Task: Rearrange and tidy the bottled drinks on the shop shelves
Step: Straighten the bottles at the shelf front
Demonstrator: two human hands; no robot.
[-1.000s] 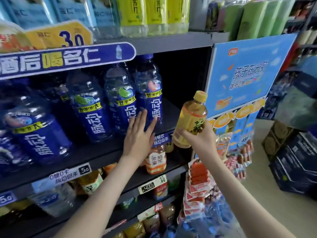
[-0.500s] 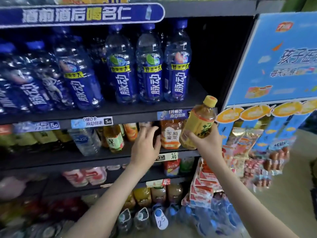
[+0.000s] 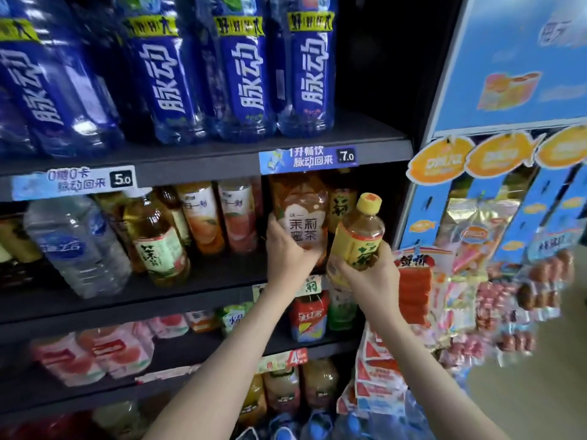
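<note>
My right hand (image 3: 370, 274) grips a yellow-capped tea bottle with a yellow label (image 3: 359, 236), tilted, just in front of the right end of the middle shelf (image 3: 190, 290). My left hand (image 3: 287, 249) holds a large amber jasmine tea bottle with a white label (image 3: 301, 214) that stands on that shelf, right beside the yellow bottle. More tea and juice bottles (image 3: 197, 217) stand to the left on the same shelf, and a clear water bottle (image 3: 76, 246) leans there.
Tall blue drink bottles (image 3: 241, 68) fill the shelf above, with price tags (image 3: 308, 158) on its edge. Lower shelves hold pink and orange drinks (image 3: 95, 354). A blue snack display (image 3: 495, 217) with hanging packets stands close on the right.
The view has dropped and drawn closer to the middle shelf. My left hand moved from the shelf edge onto the jasmine tea bottle. The right hand keeps the yellow bottle, now nearer the shelf.
</note>
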